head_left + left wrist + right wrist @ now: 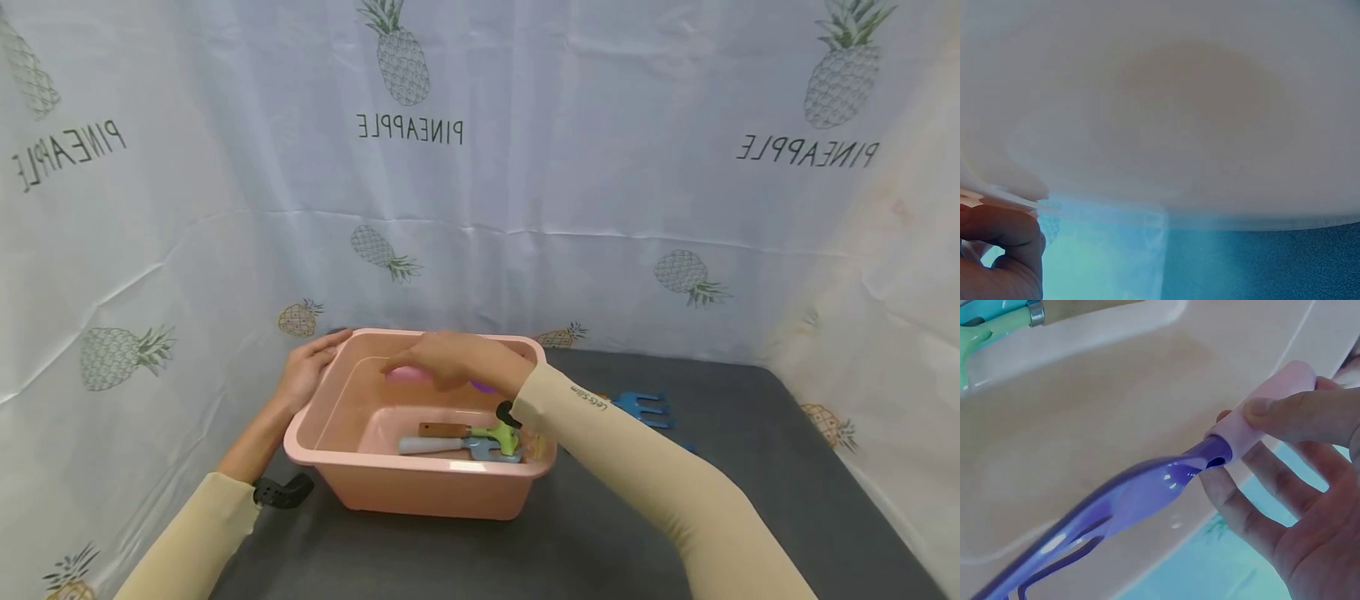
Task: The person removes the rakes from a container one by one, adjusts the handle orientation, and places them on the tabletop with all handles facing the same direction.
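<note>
My left hand [303,372] grips the rim of a pink plastic basin [427,492] at its far left corner, fingers curled over the edge in the left wrist view. Over the inside of the basin, my right hand [444,358] holds a purple garden hand fork [1141,487] by its pink handle [1272,406], thumb on one side and fingers on the other. The fork's tines run out of the right wrist view. On the basin floor lie a green-headed hand tool [501,435] with a wooden handle and a blue-headed one [483,448] with a white handle.
Right of the basin, partly behind my right sleeve, a blue hand rake [645,408] lies on the dark grey table [600,533]. Curtains [480,183] printed with pineapples hang round the back and sides.
</note>
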Demonstrator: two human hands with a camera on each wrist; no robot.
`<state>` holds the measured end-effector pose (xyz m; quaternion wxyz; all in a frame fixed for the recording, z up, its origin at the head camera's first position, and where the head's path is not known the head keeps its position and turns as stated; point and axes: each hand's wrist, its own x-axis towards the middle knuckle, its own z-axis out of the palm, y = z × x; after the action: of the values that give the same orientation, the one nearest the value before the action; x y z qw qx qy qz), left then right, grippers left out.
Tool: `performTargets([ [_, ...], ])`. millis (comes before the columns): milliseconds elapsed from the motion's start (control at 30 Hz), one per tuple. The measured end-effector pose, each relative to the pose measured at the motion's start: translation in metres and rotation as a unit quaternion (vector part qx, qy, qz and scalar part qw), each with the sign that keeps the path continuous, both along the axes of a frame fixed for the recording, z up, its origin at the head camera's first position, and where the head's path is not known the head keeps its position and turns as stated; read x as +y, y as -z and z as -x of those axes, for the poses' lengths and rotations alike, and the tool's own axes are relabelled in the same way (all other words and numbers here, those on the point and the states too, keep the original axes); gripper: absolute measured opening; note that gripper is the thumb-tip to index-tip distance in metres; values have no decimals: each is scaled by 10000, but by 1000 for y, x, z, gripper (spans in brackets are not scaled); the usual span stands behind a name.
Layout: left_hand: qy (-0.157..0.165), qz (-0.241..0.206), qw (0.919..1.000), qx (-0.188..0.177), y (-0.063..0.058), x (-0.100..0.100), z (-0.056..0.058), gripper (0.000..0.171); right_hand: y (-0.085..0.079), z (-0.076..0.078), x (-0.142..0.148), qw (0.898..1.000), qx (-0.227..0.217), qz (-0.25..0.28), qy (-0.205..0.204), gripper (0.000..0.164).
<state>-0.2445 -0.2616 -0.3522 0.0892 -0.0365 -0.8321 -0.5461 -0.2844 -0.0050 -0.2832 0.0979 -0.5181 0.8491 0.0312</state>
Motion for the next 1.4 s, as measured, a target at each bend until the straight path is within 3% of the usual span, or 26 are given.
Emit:
performTargets([
  [267,-22,23,10000,35,-1,-1,-1,43,-18,-10,9,9993,285,-35,259,83],
  [467,56,-11,10000,47,0,-1,-1,43,-34,-17,21,9987,187,-60,466,84],
  [733,104,-32,9999,-18,0,-4,0,43,-50,-27,34,9979,450,-154,433,85],
  [1400,142,-178,9995,-232,1,-1,0,44,-58,-41,83,9965,561,-258,562,83],
])
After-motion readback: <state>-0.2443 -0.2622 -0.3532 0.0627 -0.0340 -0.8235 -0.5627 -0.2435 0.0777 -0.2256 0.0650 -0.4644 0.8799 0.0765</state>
